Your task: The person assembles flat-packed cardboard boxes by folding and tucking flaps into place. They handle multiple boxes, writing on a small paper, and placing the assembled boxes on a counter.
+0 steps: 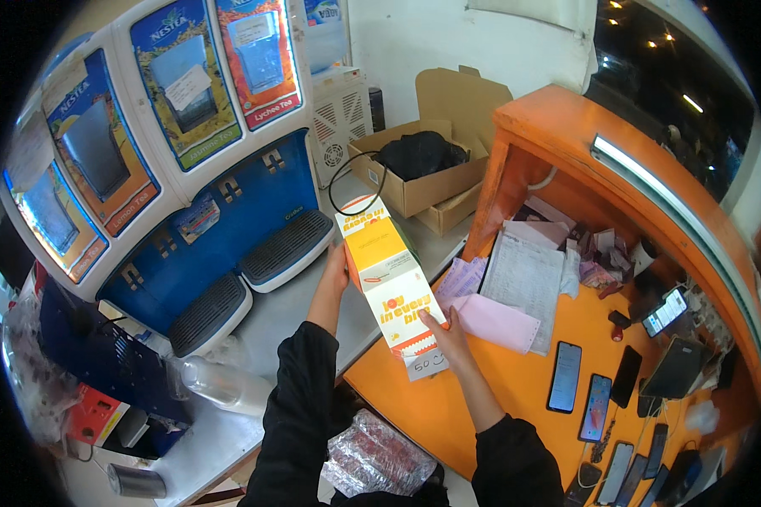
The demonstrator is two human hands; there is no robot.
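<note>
Between my two hands is a long cardboard food carton (391, 283), white, yellow and orange, with a grey flap at its near end that bears handwriting. It tilts, its far end toward the dispenser counter and its near end over the orange desk (380, 376). My left hand (336, 269) grips the carton's left side near the far end; most of its fingers are hidden. With the thumb on the printed face, my right hand (452, 336) holds the near right corner. A thin black cable loop (333, 190) shows at the carton's far end.
A drink dispenser (203, 211) with drip trays (287, 249) stands left. Clear plastic cups (224, 384) lie near it. Behind is an open brown box (423, 190) holding black material. Papers (516, 279) and several phones (564, 376) cover the right desk. A wrapped bundle (376, 456) sits below.
</note>
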